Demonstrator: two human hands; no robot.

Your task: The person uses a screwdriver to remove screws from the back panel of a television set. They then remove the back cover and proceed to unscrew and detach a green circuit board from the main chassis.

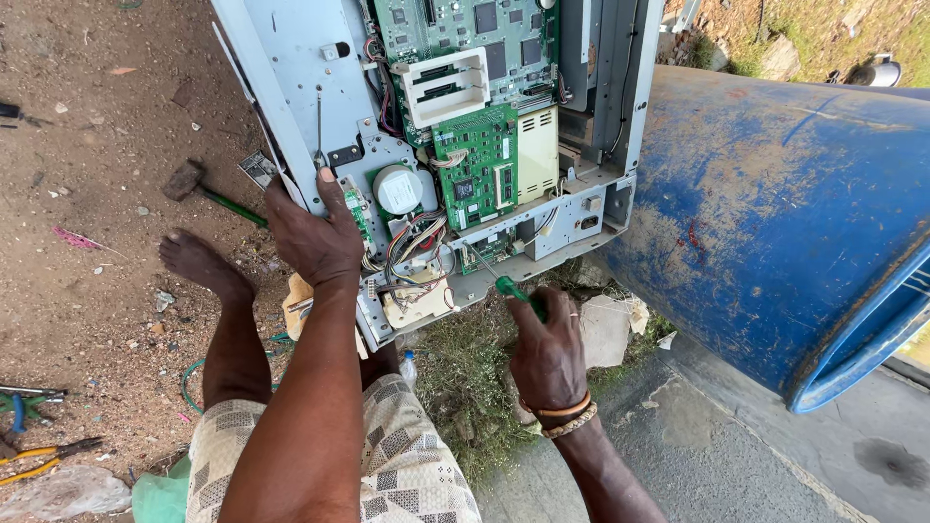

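Hands first: our left hand (315, 237) is clamped over the left edge of the opened grey machine chassis (291, 68), fingers wrapped on the sheet-metal panel, and we judge this grip is there to keep the frame from rocking. Our right hand (547, 353) is closed round the green handle of a screwdriver (513, 289), whose thin shaft runs up and left into the chassis's lower edge, its tip among the fittings beside the small green circuit board (477, 167). The two hands are well apart, one on each side of the bundle of coloured wires (417, 252).

The chassis leans tilted on the ground, its open side facing us, so the boards, the white round part (398, 189) and the wiring all lie within reach. Its lower edge rests near our knees, just above a patch of dry grass (465, 378).

Room to move is uneven. On the right a big blue drum (775, 223) lies on its side just beside the chassis's right edge, so the screwdriver hand has only the gap below the chassis to swing in. On the left the bare dirt ground (87, 194) is more open: a hammer (189, 182) lies near the chassis's left edge, our bare foot (199, 263) sits below it, and yellow-handled pliers (44, 455) lie well apart at the far left edge of the ground.
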